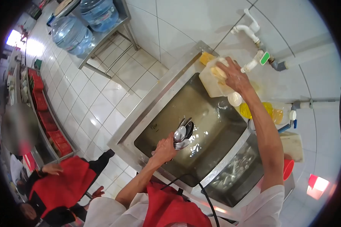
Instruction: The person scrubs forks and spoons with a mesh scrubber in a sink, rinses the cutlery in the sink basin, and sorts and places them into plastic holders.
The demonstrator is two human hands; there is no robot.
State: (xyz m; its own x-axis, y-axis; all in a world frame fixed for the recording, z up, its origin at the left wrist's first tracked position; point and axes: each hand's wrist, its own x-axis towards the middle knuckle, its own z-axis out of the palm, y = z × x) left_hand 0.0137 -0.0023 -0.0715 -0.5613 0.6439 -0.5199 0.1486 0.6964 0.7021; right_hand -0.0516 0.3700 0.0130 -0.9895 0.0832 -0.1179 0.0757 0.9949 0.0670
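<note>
One basin (214,155) holds cloudy water (174,108), a five-o'clock side basin (220,197) cutlery (233,168); left hand (166,149) clutches spoons (180,133) toward one o'clock; right hand (234,74) touches a tub (211,86), grip unclear.

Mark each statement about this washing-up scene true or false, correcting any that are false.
1. The left hand holds cutlery. True.
2. The right hand is down on the floor. False: the right hand is at the pale container.
3. Large bottles stand on a metal table. True.
4. The sink is dry. False: the sink has water in it.
5. The wearer's apron is blue. False: the apron is red.
</note>
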